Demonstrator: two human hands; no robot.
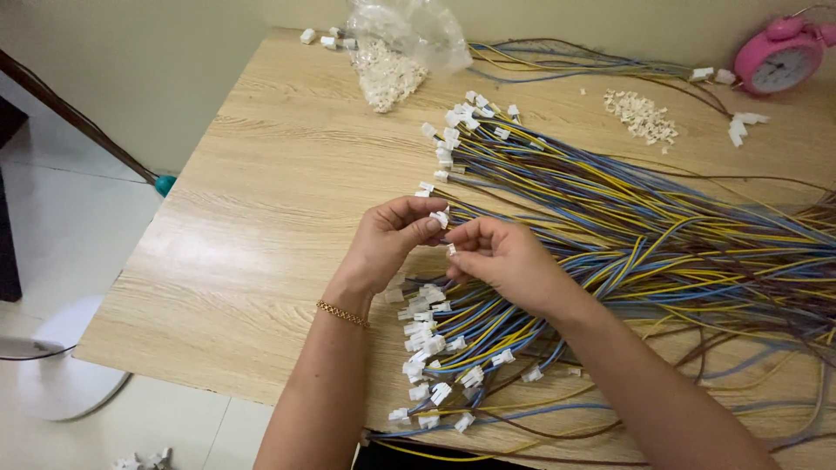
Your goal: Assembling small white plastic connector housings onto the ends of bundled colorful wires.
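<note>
My left hand [389, 244] and my right hand [501, 258] meet over the middle of a wooden table [261, 218]. The left fingers pinch a small white plastic connector [441, 219]. The right fingers hold a thin wire end just beside it, with a white tip [451, 251] showing under the thumb. Beneath my hands lies a bundle of blue, yellow and brown wires with white connectors [427, 348] on their ends. A second, larger bundle of such wires [610, 200] fans out behind my hands, its connectors [461, 122] pointing to the far left.
A clear plastic bag of white connectors [392, 52] lies at the table's far edge. A small heap of loose connectors [643, 115] sits at the far right, near a pink alarm clock [778, 57]. A white fan base [61, 365] stands on the floor at left.
</note>
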